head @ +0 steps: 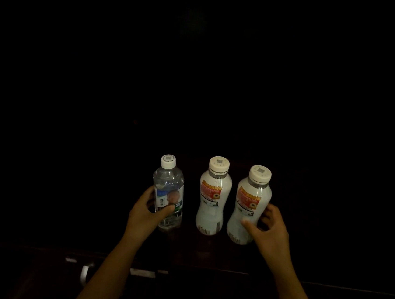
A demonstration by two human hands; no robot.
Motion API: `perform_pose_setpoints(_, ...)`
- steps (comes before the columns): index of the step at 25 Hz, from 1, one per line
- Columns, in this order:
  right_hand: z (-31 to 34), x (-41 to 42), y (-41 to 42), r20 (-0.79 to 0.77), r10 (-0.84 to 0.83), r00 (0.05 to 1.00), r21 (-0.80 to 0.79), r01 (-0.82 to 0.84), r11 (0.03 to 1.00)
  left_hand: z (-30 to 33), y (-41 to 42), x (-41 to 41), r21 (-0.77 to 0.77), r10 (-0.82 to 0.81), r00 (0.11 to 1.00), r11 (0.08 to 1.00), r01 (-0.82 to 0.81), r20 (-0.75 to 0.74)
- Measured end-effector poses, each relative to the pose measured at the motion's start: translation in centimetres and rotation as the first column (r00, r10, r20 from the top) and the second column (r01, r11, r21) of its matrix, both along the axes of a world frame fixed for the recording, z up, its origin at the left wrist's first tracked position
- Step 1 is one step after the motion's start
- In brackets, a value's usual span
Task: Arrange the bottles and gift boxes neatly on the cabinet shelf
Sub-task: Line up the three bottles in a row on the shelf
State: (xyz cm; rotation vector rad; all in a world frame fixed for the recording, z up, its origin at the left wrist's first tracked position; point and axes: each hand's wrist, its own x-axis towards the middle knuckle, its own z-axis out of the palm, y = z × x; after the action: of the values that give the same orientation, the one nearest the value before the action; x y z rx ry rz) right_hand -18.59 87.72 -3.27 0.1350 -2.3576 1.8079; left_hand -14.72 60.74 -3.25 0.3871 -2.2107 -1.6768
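Note:
Three bottles stand upright in a row on a very dark shelf [207, 250]. At the left is a clear water bottle [169, 183] with a white cap and a blue-green label; my left hand [147, 213] is wrapped around its lower half. A white milky bottle [213, 197] with an orange-red label stands free in the middle. A matching white bottle [250, 208] is at the right, and my right hand [268, 226] grips its lower part, thumb across the front. No gift boxes are visible.
Nearly everything else is black. The cabinet's front edge [323, 285] runs across below the bottles. A metal handle [85, 272] and pale strips glint at the lower left, beside my left forearm.

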Motion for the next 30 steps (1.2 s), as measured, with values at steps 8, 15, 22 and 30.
perform_pose_setpoints(8,-0.6,-0.1,0.1,-0.017,-0.031,0.999,0.014,0.031,0.999,1.2,-0.2,1.8,-0.064,0.016,0.999,0.998,-0.014,0.034)
perform_pose_setpoints(15,-0.2,4.8,-2.1,-0.009,-0.149,0.989,-0.021,0.149,0.989,2.2,-2.6,7.6,-0.21,0.102,0.995,0.973,-0.1,-0.001)
perform_pose_setpoints(22,1.6,14.0,-11.3,0.003,0.112,0.994,0.043,-0.112,0.993,3.4,-9.7,17.7,-0.24,0.039,0.999,0.97,-0.03,0.03)
perform_pose_setpoints(30,2.2,24.3,-25.1,-0.025,0.336,0.941,0.255,-0.319,0.913,3.9,-22.7,30.4,-0.457,0.118,0.989,0.887,-0.067,0.085)
